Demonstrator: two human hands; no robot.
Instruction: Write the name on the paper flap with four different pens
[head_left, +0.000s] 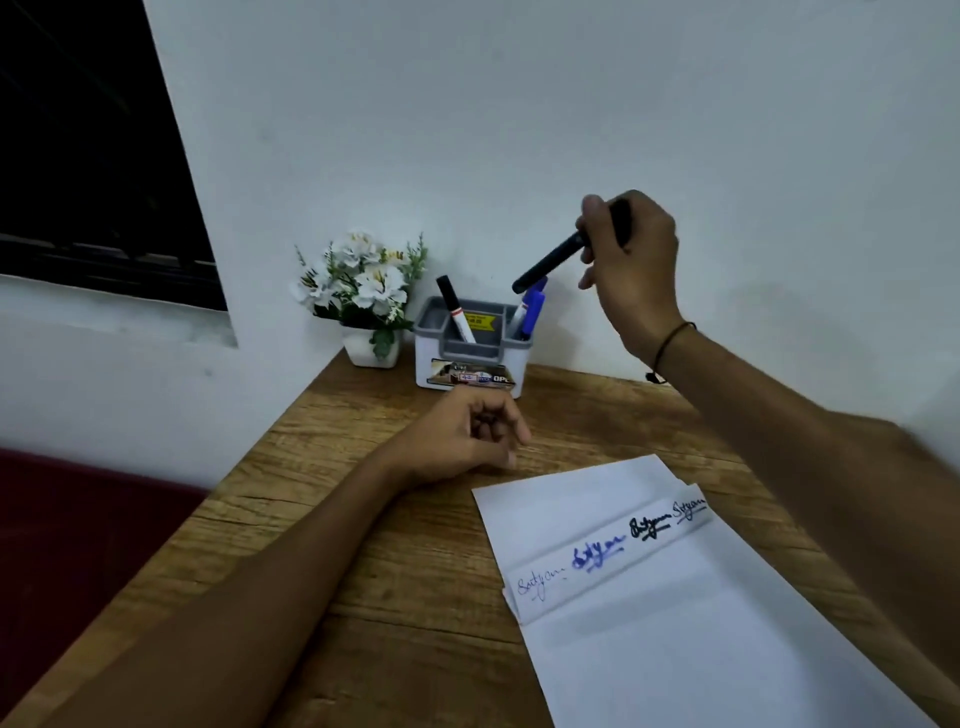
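Note:
A white paper (675, 613) lies on the wooden table, its folded flap (613, 551) carrying the name written several times in thin, blue and black ink. My right hand (631, 270) is raised above the grey pen holder (470, 345) and grips a black pen (548, 265), its lower end tilted down toward the holder's right compartment. That compartment holds blue pens (530, 309); a black-capped marker (454, 309) leans in the left one. My left hand (462, 439) rests on the table just in front of the holder, fingers curled, holding nothing.
A small white pot of artificial white flowers (363, 291) stands left of the holder against the wall. The table's (363, 571) left edge runs diagonally, with a dark red surface (78, 519) beyond it. A dark window (88, 156) is at upper left.

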